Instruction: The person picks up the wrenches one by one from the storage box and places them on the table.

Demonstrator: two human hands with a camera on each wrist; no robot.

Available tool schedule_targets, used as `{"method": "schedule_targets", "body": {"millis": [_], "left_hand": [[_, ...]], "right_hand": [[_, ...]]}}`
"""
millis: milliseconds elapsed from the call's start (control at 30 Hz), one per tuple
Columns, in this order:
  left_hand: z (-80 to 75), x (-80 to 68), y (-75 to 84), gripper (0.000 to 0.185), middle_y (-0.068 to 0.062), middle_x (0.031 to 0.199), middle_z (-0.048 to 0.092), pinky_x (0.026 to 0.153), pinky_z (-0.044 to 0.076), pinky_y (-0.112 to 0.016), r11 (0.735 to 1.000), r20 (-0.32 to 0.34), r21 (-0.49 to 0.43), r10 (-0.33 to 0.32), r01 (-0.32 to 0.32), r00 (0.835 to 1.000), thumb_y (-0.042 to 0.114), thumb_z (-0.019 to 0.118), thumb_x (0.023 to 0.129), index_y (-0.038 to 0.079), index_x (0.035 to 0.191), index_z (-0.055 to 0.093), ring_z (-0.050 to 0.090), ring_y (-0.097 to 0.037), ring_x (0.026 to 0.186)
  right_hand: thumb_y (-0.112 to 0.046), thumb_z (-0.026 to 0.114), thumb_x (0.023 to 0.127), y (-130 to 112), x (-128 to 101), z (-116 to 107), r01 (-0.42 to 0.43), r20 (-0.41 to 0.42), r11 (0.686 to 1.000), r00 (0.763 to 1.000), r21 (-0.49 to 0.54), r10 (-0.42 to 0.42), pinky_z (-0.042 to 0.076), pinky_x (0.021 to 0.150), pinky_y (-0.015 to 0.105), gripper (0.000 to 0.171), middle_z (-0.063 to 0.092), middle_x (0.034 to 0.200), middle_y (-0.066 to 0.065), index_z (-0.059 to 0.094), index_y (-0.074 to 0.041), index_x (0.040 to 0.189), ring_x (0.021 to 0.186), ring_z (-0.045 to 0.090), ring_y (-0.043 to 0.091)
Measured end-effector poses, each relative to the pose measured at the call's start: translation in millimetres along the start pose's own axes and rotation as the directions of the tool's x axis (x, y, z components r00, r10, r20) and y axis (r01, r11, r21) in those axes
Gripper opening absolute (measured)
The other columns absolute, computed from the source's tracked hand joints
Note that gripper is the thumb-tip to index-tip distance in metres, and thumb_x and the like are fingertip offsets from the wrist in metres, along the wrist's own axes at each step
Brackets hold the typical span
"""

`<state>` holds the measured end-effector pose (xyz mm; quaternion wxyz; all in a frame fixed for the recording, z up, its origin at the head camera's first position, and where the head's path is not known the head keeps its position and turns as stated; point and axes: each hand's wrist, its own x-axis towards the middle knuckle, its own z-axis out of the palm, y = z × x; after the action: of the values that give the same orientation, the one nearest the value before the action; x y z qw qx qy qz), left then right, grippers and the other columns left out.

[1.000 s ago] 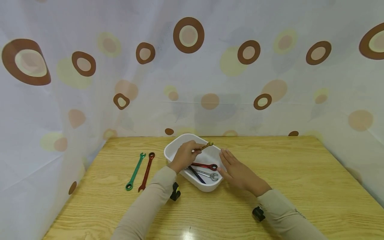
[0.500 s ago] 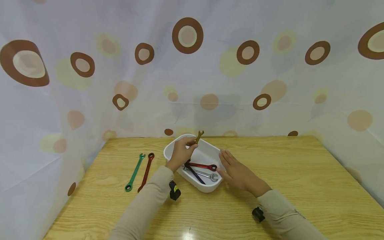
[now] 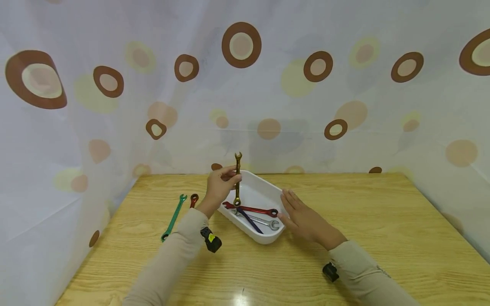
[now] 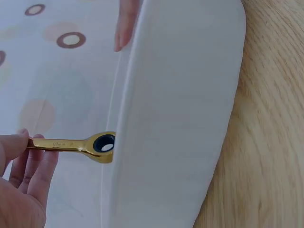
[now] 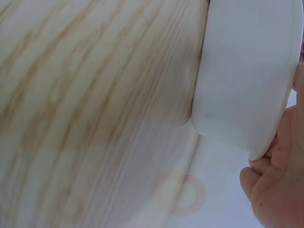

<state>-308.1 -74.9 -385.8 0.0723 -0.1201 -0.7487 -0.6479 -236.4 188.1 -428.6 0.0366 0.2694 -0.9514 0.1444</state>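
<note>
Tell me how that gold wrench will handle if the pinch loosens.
The gold wrench looks like rigid metal, so no flex. The left hand pinches it mid-shaft, upright; it would probably swing or slip. Its glossy finish suggests slipperiness. It would likely drop into the white tray.

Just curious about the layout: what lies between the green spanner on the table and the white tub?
In the head view, a red spanner lies between the green spanner and the white tub, partly hidden behind the left hand.

The gold wrench [image 3: 237, 178] is shiny metal, the white tub [image 3: 268, 238] smooth matt plastic, the table [image 3: 383, 221] glossy grained wood, the curtain [image 3: 344, 106] thin printed cloth.
</note>
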Motion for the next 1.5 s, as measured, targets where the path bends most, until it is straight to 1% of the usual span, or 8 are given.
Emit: {"method": "schedule_targets", "body": {"millis": [167,333,467,533,700,900,1167,1500], "left_hand": [[-23.4,-5.3,3.7,0.037,-0.011,0.099,0.060,0.074,0.058,-0.032,0.996,-0.018,-0.021,-0.082,0.082,0.996,0.005,0.068,0.089,-0.001,0.125,0.062,0.067,-0.015,0.085],[-50.2,-12.3,4.6,0.037,-0.009,0.099,0.059,0.073,0.057,-0.031,0.991,-0.037,-0.045,-0.129,0.128,0.991,0.005,0.066,0.090,-0.001,0.126,0.061,0.066,-0.013,0.085],[-72.9,-17.7,3.9,0.038,-0.010,0.103,0.059,0.075,0.057,-0.031,0.987,-0.067,-0.016,-0.162,0.161,0.985,0.007,0.064,0.092,-0.001,0.129,0.058,0.066,-0.015,0.088],[-85.1,-20.5,2.3,0.041,-0.010,0.106,0.058,0.076,0.057,-0.030,0.983,-0.076,0.006,-0.184,0.185,0.980,0.010,0.063,0.093,-0.001,0.132,0.056,0.066,-0.012,0.088],[-116.6,-28.5,-8.2,0.044,-0.007,0.109,0.057,0.078,0.056,-0.026,0.968,-0.112,0.052,-0.240,0.247,0.964,0.016,0.061,0.095,0.001,0.135,0.053,0.063,-0.001,0.084],[-150.0,-37.1,-20.6,0.047,-0.010,0.112,0.056,0.079,0.056,-0.027,0.951,-0.144,0.129,-0.263,0.281,0.954,0.020,0.060,0.096,0.001,0.137,0.050,0.061,0.000,0.086],[-174.1,-44.5,-33.2,0.048,-0.012,0.113,0.057,0.078,0.056,-0.028,0.925,-0.168,0.208,-0.285,0.317,0.944,0.019,0.058,0.097,-0.003,0.138,0.048,0.058,0.002,0.084],[-188.9,-50.9,-47.1,0.044,-0.009,0.104,0.062,0.073,0.057,-0.027,0.895,-0.184,0.271,-0.313,0.354,0.932,0.016,0.058,0.097,-0.004,0.135,0.051,0.059,0.001,0.077]], "right_hand": [[-0.036,0.040,0.103,0.4,0.2,2.2,-0.003,-0.005,1.000,1.000,0.003,0.003,0.020,0.114,0.051,0.066,0.013,0.157,0.023,0.022,0.009,0.148,0.145,0.008,0.039],[-0.033,0.042,0.103,0.8,-0.9,2.5,-0.005,-0.010,1.000,1.000,-0.005,0.005,0.021,0.114,0.051,0.064,0.014,0.157,0.024,0.023,0.010,0.147,0.145,0.009,0.039],[-0.033,0.042,0.103,1.3,0.0,2.2,0.002,-0.019,1.000,1.000,-0.012,-0.002,0.021,0.114,0.051,0.064,0.015,0.156,0.025,0.023,0.010,0.147,0.145,0.010,0.039],[-0.033,0.042,0.103,1.5,0.1,2.2,0.001,-0.018,1.000,1.000,-0.013,-0.001,0.021,0.114,0.051,0.064,0.014,0.156,0.025,0.023,0.009,0.147,0.145,0.010,0.039],[-0.036,0.041,0.103,1.1,0.1,1.8,-0.003,-0.016,1.000,1.000,0.006,0.003,0.021,0.114,0.051,0.066,0.014,0.157,0.024,0.022,0.009,0.148,0.145,0.009,0.038],[-0.039,0.037,0.104,1.0,0.0,2.2,-0.001,-0.019,1.000,1.000,0.002,0.001,0.021,0.114,0.050,0.067,0.014,0.157,0.023,0.022,0.009,0.148,0.145,0.008,0.038],[-0.040,0.036,0.104,1.7,-0.5,2.7,0.004,-0.023,1.000,1.000,-0.003,-0.004,0.021,0.114,0.050,0.067,0.014,0.157,0.024,0.022,0.009,0.148,0.145,0.011,0.040],[-0.040,0.035,0.104,1.2,-0.6,1.9,0.004,-0.018,1.000,1.000,-0.007,-0.004,0.021,0.114,0.050,0.067,0.014,0.157,0.024,0.022,0.009,0.148,0.145,0.010,0.040]]}}
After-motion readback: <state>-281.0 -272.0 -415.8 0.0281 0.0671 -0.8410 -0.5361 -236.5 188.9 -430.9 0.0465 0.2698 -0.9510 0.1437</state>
